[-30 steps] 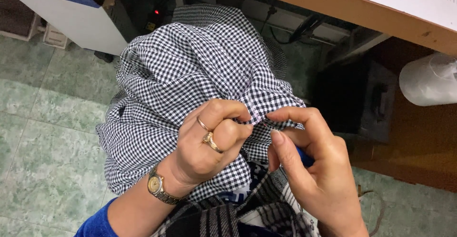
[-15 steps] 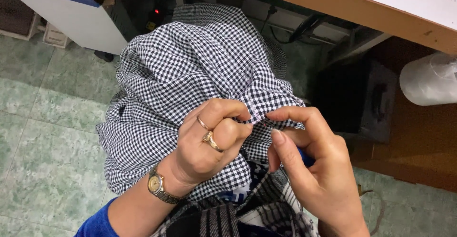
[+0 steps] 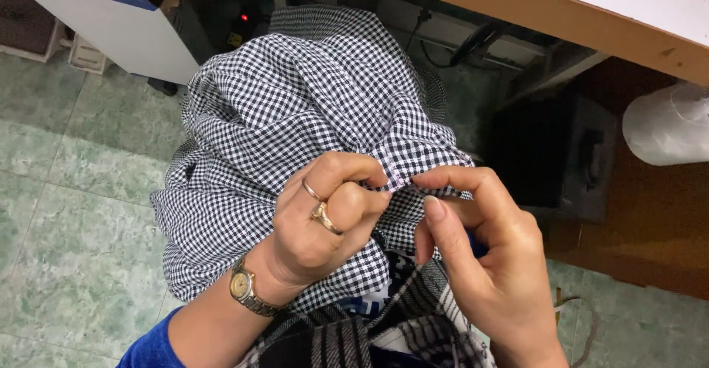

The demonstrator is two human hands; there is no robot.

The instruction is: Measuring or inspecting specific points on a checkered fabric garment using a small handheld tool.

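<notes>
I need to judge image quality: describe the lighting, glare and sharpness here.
Head view: even, soft light; the checked cloth and both hands, left and right, are sharp; mild glare on the white roll; under the table it is dark.

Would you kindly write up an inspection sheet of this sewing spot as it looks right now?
Surface: wooden table edge at top; green tiled floor below.
Job's things: black-and-white checked fabric bunched on the lap.
Clutter: white roll at right; white box at upper left.
Hands: left hand and right hand pinch one fabric edge between them.
Cables: dark cables under the table.
Surroundings: dark machine housing under the table.
</notes>
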